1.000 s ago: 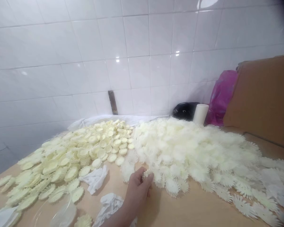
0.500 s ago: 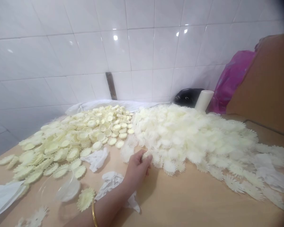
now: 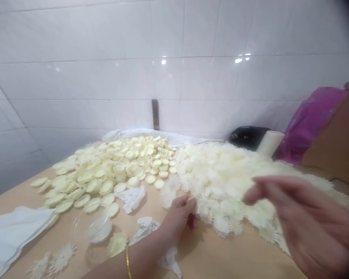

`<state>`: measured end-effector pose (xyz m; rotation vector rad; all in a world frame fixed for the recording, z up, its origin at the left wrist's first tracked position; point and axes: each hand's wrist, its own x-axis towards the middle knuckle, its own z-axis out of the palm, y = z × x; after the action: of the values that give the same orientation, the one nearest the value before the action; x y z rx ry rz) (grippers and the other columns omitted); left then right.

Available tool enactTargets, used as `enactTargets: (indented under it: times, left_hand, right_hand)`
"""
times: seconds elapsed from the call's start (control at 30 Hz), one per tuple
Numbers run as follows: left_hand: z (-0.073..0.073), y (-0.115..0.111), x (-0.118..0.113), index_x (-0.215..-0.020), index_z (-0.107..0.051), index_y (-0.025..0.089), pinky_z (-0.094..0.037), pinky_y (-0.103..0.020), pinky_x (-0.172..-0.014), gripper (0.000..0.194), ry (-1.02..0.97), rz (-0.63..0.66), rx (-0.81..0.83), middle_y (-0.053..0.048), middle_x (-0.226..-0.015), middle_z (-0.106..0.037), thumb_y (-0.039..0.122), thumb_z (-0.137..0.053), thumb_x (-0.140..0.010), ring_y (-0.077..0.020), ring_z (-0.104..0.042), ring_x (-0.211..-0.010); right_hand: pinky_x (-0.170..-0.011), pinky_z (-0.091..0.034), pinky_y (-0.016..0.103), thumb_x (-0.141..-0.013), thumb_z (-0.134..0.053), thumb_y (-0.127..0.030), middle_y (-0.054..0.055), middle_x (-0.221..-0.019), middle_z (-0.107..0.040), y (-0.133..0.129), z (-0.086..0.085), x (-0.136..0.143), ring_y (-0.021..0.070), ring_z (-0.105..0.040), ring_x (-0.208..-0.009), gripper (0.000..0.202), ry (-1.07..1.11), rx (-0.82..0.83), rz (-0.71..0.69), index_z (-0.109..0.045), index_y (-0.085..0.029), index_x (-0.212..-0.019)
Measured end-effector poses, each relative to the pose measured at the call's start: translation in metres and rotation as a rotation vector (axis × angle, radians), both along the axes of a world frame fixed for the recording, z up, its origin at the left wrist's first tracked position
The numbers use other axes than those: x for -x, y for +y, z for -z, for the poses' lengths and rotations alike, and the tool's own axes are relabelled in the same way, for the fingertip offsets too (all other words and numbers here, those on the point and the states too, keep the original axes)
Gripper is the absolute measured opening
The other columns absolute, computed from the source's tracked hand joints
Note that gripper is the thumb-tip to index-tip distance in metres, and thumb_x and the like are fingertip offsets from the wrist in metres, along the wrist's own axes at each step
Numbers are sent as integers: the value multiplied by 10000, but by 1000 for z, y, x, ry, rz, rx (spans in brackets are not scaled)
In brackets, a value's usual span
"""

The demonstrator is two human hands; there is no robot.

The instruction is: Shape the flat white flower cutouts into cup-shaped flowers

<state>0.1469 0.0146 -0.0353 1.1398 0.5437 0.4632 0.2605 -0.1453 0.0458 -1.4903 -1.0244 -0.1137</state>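
My left hand point(image 3: 182, 215), a gold bangle on its wrist, is low over the table at the near edge of a heap of thin white fringed flower-shaped discs point(image 3: 215, 182). Its thumb and fingers are pinched together, with a small serrated pale edge showing at the tips. My right hand point(image 3: 311, 221) is raised in front of the heap's right side, smeared by motion; whether its fingers hold anything is unclear. To the left spreads a pile of yellowish cup-shaped flower pieces with toothed rims point(image 3: 116, 166).
Crumpled white tissues point(image 3: 132, 198) and a clear plastic bowl point(image 3: 100, 228) lie left of my left hand. A white cloth point(image 3: 14, 236) covers the near left. At the back right are a black object point(image 3: 246, 136), a white roll point(image 3: 270, 143), and a purple bag point(image 3: 311, 120) by a brown board.
My right hand has come into view from the right. My left hand keeps its pinch at the heap's edge. The camera view has shifted, so the scene sits lower and further right.
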Motion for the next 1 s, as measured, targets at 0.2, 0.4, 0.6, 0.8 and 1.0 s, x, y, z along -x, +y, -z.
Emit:
enactTargets:
  times: [0.2,0.4,0.6,0.8,1.0]
  left_hand:
    - [0,4,1,-618,-439,166,-221,-180,-353,316,-32,-62,-89,46,-405,-430,426,-616,-643,-52,-353,-341]
    - [0,8,0,-633,-450,158,-187,-177,-337,325,-50,-84,15,48,-402,-439,416,-647,-618,-42,-333,-318]
    - [-8,10,-1,-686,-500,131,-298,-166,-376,391,-69,36,226,-7,-485,-524,520,-536,-691,-65,-452,-376]
    - [-10,9,-2,-758,-539,93,-429,-198,-488,242,-120,118,280,-90,-631,-610,334,-544,-756,-104,-560,-495]
    - [-9,8,-3,-766,-549,88,-449,-188,-482,153,-78,22,278,-72,-603,-593,237,-517,-780,-101,-560,-498]
  right_hand:
    - [-616,-457,266,-749,-551,-351,15,-682,-599,72,7,13,157,-571,-653,169,69,369,-410,-567,-183,-750]
    - [-619,-432,278,-648,-665,-344,-15,-638,-542,89,42,9,147,-539,-635,253,204,427,-480,-479,-189,-726]
    - [-579,-430,283,-710,-607,-353,-49,-531,-503,90,48,7,134,-539,-528,251,462,366,-721,-408,-202,-691]
    - [-540,-397,246,-720,-580,-315,-54,-543,-466,88,55,-7,104,-488,-510,201,467,351,-596,-443,-186,-652]
    - [-577,-380,262,-790,-454,-256,-1,-653,-503,85,60,-4,140,-483,-610,125,80,336,-332,-482,-181,-694]
